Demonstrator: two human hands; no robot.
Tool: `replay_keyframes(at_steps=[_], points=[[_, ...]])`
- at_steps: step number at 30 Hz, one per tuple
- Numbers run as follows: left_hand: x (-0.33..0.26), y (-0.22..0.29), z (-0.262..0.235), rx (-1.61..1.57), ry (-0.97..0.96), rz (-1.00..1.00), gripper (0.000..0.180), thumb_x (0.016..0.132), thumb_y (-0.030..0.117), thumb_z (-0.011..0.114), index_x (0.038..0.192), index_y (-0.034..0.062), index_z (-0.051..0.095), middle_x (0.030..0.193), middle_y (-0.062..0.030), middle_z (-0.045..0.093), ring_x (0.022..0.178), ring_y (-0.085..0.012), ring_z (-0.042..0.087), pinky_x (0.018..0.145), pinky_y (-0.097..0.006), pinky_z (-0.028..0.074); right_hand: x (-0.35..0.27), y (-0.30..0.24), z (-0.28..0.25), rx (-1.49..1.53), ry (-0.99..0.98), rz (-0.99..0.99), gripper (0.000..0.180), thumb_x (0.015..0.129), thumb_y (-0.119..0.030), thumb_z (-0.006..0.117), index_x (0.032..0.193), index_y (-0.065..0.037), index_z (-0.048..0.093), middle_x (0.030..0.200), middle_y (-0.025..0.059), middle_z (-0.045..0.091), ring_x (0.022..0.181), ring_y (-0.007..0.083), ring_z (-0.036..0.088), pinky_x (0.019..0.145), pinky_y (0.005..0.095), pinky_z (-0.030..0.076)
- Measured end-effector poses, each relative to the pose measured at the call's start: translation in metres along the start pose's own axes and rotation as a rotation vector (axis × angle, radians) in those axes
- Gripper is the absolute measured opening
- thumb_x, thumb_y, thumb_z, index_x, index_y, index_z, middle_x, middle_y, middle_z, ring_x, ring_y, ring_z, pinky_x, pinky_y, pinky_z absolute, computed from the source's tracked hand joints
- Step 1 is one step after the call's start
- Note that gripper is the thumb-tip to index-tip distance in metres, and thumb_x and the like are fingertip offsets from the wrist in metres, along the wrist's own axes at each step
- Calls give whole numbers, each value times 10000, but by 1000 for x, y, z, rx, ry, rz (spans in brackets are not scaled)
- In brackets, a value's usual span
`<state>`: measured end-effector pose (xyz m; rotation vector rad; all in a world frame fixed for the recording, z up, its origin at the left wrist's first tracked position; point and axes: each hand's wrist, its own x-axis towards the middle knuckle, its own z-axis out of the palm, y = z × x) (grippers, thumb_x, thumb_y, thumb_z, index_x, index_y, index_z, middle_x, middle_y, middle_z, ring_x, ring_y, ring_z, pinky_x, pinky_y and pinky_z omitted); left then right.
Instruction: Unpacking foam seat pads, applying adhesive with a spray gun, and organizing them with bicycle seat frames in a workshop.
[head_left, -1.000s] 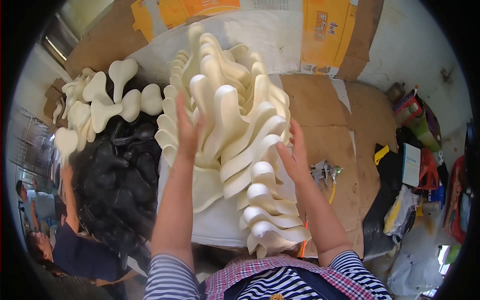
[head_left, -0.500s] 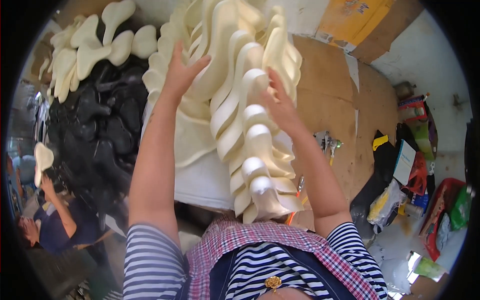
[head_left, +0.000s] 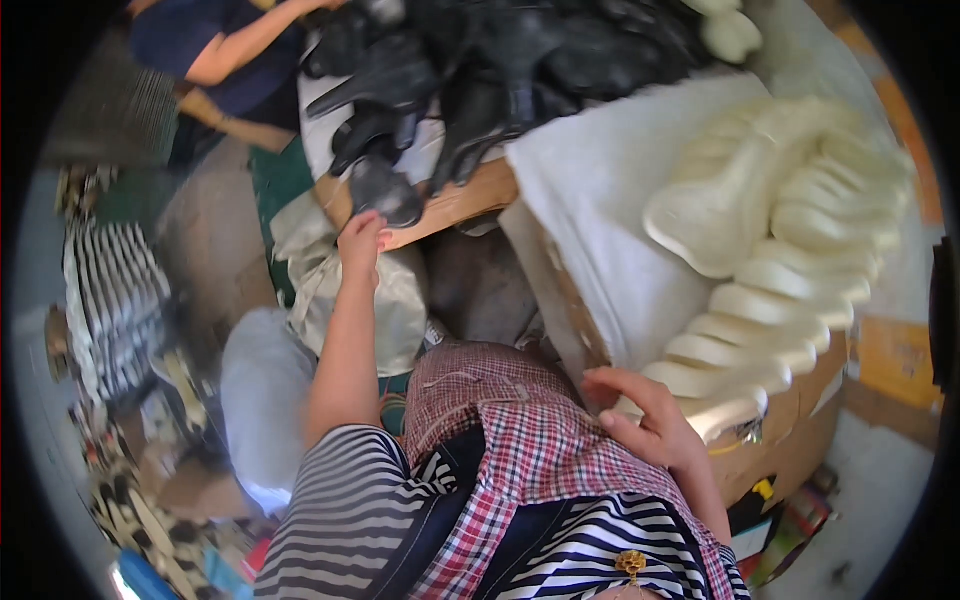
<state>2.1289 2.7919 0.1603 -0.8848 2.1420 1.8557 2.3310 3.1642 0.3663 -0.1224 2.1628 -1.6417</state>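
My left hand (head_left: 362, 245) reaches to the table's wooden edge, its fingers closed on the near end of a black saddle-shaped piece (head_left: 388, 196). More glossy black pieces of that kind (head_left: 530, 60) lie heaped beyond it. Close to my body on the right, my right hand (head_left: 655, 425) holds nothing, with thumb and fingers apart. Beside it runs a long overlapping row of cream saddle-shaped foam pads (head_left: 750, 325), stacked on a white cloth (head_left: 610, 170). Whether my right fingertips touch the nearest pad I cannot tell.
A person in dark clothing (head_left: 225, 50) works at the far left, one arm over the black heap. A pale bag (head_left: 355, 310) hangs below the table edge. Striped fabric (head_left: 110, 300) is stacked at the left. Cardboard (head_left: 800, 440) covers the surface at the right.
The view has swung left. Both hands have left the cream pads; my left hand has gone to a black piece, and my right hand has dropped back near my body.
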Motion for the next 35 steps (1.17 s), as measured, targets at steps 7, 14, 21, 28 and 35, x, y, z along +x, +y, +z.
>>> replay_keyframes(at_steps=[7,14,21,28,35], points=[[43,-116,-168,351,469,-44,337,738,91,578,1063,148,648,1123,-113,613,1092,-262,540,907,-346,425,67,20,69,-409,-296,263,396,775,-148,663,1129,-8,551,969,184,600,844,316,606,742,356,495],[101,-194,-206,1039,-55,85,310,869,300,448,1097,146,591,1201,-130,562,1194,-323,433,964,-520,323,295,-13,280,-367,-564,-293,340,836,-30,585,1170,5,536,1000,130,603,876,201,598,764,308,482],[26,-250,-186,534,-332,51,277,867,242,415,982,112,631,966,-129,656,930,-316,610,813,-471,442,412,85,382,-1184,-584,-702,487,680,-91,665,1149,-73,539,1202,131,498,1142,331,451,921,439,402],[3,-264,-232,246,-133,52,215,863,181,498,947,61,654,878,-162,653,816,-347,620,734,-399,490,432,85,259,-1511,-726,-675,546,671,-231,718,1159,-76,529,1170,130,482,1100,328,451,981,499,322],[-4,-250,-229,-29,-7,-32,162,841,187,560,914,89,666,838,-166,641,790,-339,625,694,-391,487,464,73,160,-1505,-629,-222,532,694,-243,710,1176,-109,531,1056,154,552,1040,295,513,993,489,310]])
